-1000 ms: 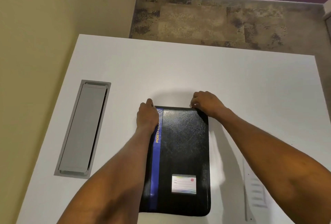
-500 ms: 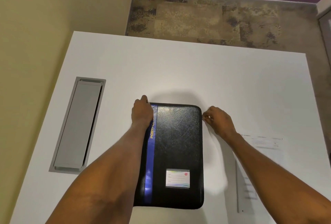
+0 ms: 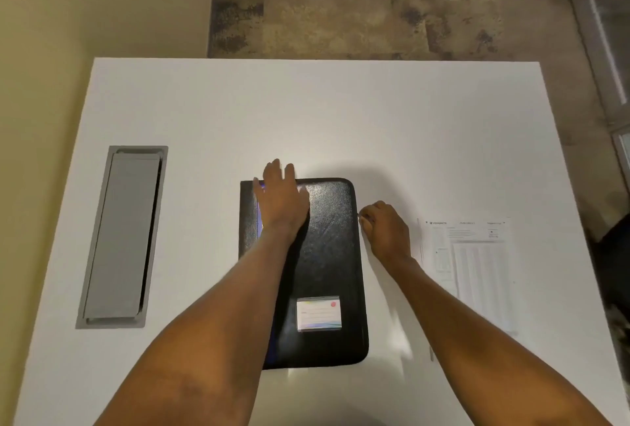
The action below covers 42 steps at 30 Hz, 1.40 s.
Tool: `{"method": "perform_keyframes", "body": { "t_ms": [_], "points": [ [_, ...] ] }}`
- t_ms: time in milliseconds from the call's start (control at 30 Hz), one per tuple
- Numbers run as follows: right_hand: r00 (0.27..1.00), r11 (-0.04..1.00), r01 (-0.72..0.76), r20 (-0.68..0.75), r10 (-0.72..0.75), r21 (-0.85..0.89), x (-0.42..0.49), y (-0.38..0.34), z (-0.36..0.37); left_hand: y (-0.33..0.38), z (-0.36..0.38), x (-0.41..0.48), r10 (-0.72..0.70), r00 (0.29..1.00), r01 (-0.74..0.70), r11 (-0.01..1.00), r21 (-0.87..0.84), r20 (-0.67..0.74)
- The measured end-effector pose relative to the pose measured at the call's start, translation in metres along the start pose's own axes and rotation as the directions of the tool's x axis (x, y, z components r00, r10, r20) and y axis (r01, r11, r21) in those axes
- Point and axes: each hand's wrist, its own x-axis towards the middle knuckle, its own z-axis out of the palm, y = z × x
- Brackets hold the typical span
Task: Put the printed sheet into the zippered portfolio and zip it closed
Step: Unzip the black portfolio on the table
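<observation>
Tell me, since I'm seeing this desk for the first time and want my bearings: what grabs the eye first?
The black zippered portfolio lies mid-table, the left hand pressed flat on its far end and the right hand pinching at its right edge, apparently at the zipper. The printed sheet lies on the white table to the portfolio's right. A grey hatch is set into the table's left side.

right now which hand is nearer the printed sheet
Right. The right hand is at the portfolio's right edge, just left of the printed sheet. The left hand lies flat on the portfolio's far left corner.
</observation>
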Motion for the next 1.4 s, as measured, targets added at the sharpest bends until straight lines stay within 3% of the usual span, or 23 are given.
{"method": "perform_keyframes", "body": {
  "t_ms": [200, 367, 567, 767, 1400],
  "points": [
    [0.997, 0.995, -0.056, -0.052, 0.061, 0.084, -0.008, -0.004, 0.007, 0.066, 0.024, -0.005, 0.045, 0.97, -0.035, 0.998, -0.047, 0.238],
    [0.998, 0.998, -0.024, -0.054, 0.027, 0.053, -0.006, 0.0, 0.008, 0.087, 0.035, -0.005, 0.004, 0.946, -0.002, 1.0, -0.006, 0.323],
    [0.997, 0.997, 0.05, -0.047, -0.053, -0.062, -0.008, 0.01, 0.006, 0.09, 0.039, -0.005, 0.011, 0.95, -0.005, 1.0, -0.019, 0.313],
    [0.999, 0.992, 0.03, -0.041, -0.035, -0.121, -0.022, 0.014, 0.015, 0.09, 0.042, -0.004, 0.005, 0.958, 0.003, 1.0, -0.029, 0.285],
    [0.998, 0.996, -0.002, 0.062, 0.007, -0.087, -0.162, 0.05, 0.035, 0.089, 0.038, -0.002, 0.008, 0.955, 0.019, 0.996, -0.086, 0.297]
  ]
}}
